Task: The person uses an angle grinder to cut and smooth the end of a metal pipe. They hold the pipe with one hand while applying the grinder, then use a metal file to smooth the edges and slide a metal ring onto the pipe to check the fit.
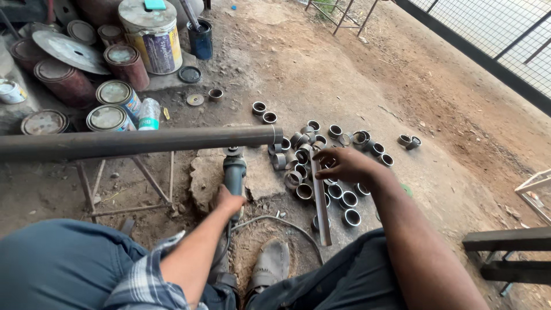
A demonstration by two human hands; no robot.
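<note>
Dirt floor (pixel 344 74), left hand (pixel 228 201) gripping grinder (pixel 234 172), right hand (pixel 344 165) open over rings (pixel 304 166)

Rusty paint cans (pixel 66 80) crowd the floor's far left corner, one large drum (pixel 154 35) with a yellow and purple label among them. A dark blue tin (pixel 201 39) stands just beside it. A clear plastic bottle (pixel 149 113) lies near the cans. A wire fence (pixel 493 40) runs along the far right edge.
</note>
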